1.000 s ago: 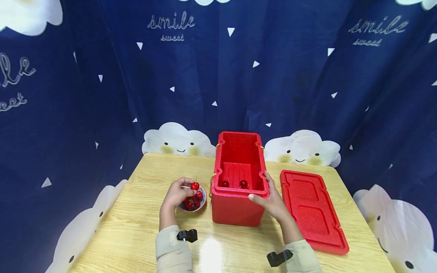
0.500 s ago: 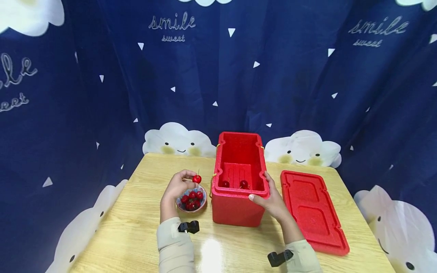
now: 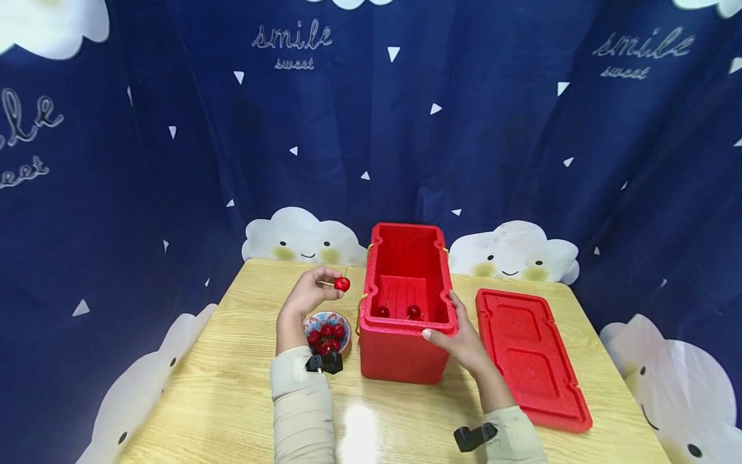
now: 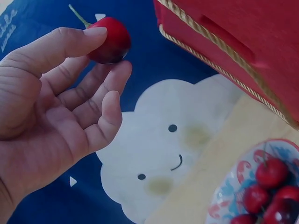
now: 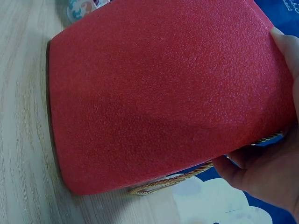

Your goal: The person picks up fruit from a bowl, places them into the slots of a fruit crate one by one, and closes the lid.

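Between thumb and fingers my left hand point(image 3: 308, 293) pinches a red cherry point(image 4: 112, 41) with a green stem. It is in the air above the table, just left of the red foam box point(image 3: 404, 357). My right hand point(image 3: 465, 338) grips the box's near right corner, its thumb on the front rim and the fingers along the side. Two dark cherries point(image 3: 413, 312) lie on the box floor near the front. Below my left hand stands a patterned bowl point(image 3: 324, 317) holding several cherries point(image 4: 271, 172), partly hidden by the wrist camera.
A red lid point(image 3: 530, 361) lies flat on the wooden table point(image 3: 232, 386), right of the box. Gold rope point(image 4: 224, 42) hangs along the box's sides. A dark blue curtain point(image 3: 371, 129) with cloud prints surrounds the table behind and at both sides.
My left hand has lifted the cherry up out of the bowl and moved forward with it, slightly to the right. My right hand and the box have stayed in place.
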The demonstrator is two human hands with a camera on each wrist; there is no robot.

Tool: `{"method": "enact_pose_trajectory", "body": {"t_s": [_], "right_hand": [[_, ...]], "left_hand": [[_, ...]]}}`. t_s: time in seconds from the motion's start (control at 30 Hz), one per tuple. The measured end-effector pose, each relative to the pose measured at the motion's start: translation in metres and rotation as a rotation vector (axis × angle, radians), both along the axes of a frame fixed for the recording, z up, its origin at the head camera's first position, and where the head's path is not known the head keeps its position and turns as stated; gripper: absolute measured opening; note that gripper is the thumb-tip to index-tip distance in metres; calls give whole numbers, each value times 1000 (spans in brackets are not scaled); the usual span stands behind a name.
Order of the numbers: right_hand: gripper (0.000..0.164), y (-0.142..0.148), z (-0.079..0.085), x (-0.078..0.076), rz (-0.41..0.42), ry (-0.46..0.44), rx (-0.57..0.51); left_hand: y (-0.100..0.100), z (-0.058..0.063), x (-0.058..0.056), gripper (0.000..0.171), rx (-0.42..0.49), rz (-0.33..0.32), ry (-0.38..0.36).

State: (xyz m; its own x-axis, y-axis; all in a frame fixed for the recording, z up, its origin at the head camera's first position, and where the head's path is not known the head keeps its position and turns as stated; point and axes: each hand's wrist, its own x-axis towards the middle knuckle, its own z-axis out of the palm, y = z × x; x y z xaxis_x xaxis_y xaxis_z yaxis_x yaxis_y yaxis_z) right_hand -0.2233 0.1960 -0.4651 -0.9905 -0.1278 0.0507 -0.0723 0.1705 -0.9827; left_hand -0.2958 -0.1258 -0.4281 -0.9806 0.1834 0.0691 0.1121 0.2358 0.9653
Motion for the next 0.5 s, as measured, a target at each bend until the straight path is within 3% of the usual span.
{"method": "enact_pose_trajectory", "body": {"t_s": [0.27,0.5], "right_hand": [[98,-8,24,13,18,-3,-12],[100,-6,20,11,18,-8,-19]], "left_hand": [[6,14,-13,34,-36,-65,11],[17,24,-26,33,-25,-136,32]]}}
